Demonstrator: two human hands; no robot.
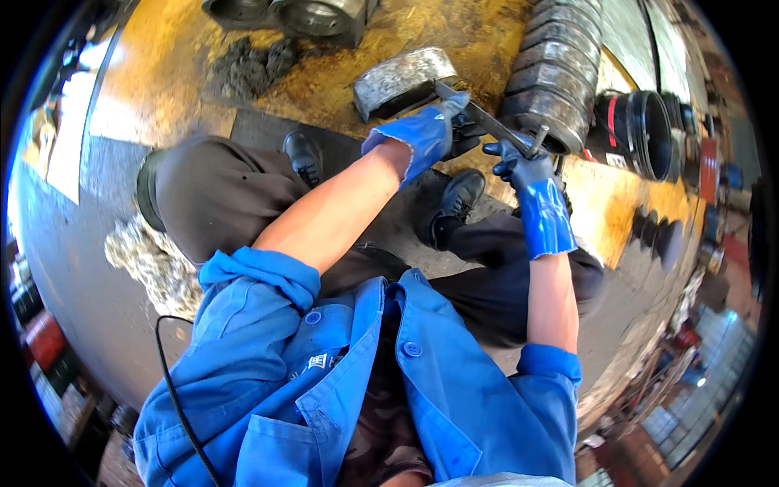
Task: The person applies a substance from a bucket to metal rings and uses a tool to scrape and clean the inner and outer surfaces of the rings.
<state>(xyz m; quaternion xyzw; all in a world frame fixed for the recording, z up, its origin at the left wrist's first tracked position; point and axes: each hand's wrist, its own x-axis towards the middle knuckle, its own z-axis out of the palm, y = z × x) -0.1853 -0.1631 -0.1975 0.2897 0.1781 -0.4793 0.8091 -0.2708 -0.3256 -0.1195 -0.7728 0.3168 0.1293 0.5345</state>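
Note:
In front of me, both of my hands wear blue rubber gloves with darkened fingers. My left hand (430, 130) is closed around the left part of a long, flat grey metal tool (487, 122). My right hand (527, 174) grips the tool's other end, where a short metal piece sticks out crosswise. The tool's exact kind is unclear. Just beyond my left hand, a worn grey metal ring (406, 77) stands tilted on the yellow-brown work surface. A row of similar dark metal rings (556, 65) lies end to end beyond my right hand.
A black cylinder (637, 134) with a red band lies right of the rings. Dark clay-like material (251, 69) is heaped at the far left, near bored metal blocks (316, 18). Crumpled pale material (158, 264) lies beside my left leg, and dark discs (657, 235) sit at the right.

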